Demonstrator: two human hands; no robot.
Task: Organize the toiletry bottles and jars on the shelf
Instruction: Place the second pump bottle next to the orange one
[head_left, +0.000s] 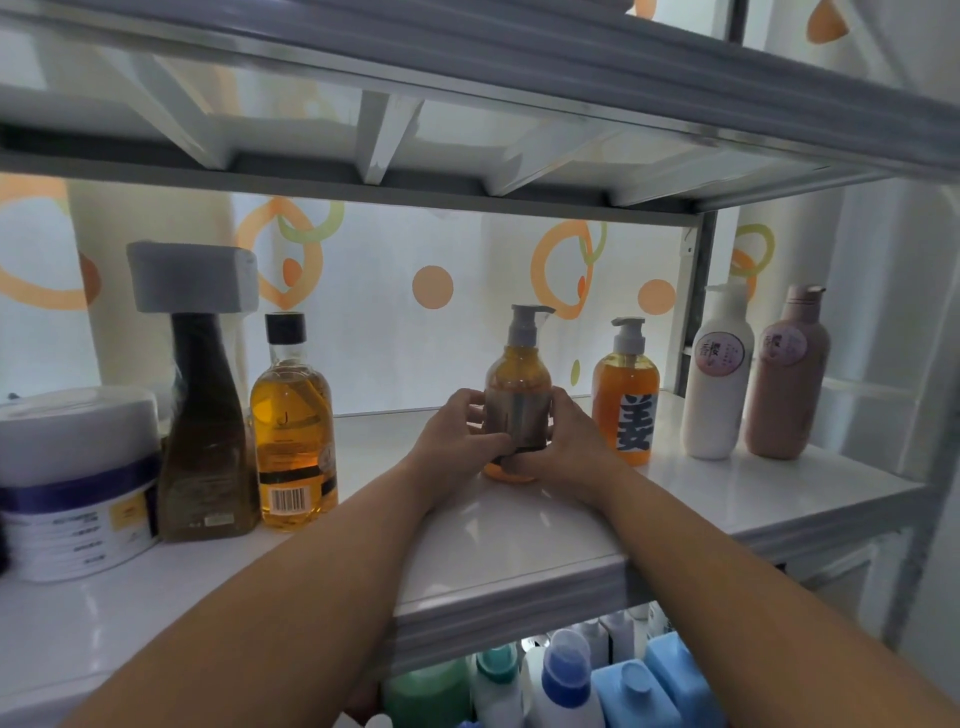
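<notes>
The shelf (519, 540) is white and glossy, and everything on it stands upright along its back half, which leaves the front free for reaching arms. Taking the amber pump bottle (518, 374) in the middle as the landmark: far to its left sits a wide white tub (78, 483), the bulkiest item, parked at the end where it blocks nothing. Nearer on that side stand a dark bottle (205, 431) with a large grey cap and, touching it, a clear bottle (293, 431) of golden liquid. Well to the right of the landmark stand a white bottle (717, 379) and a pink bottle (787, 379), a matching pair kept side by side. Just right of the landmark is an orange pump bottle (626, 400), which looks like its intended neighbour.

The amber bottle rests on the shelf, its base touching the surface. The left hand (457, 441) and right hand (566, 441) cup its lower half from either side, fingers curled and pressed against it, thumbs meeting at the front. Two hands probably serve to steady it or turn its label forward.

It is translucent and orange-filled, with a dark label band and a grey pump head.
</notes>
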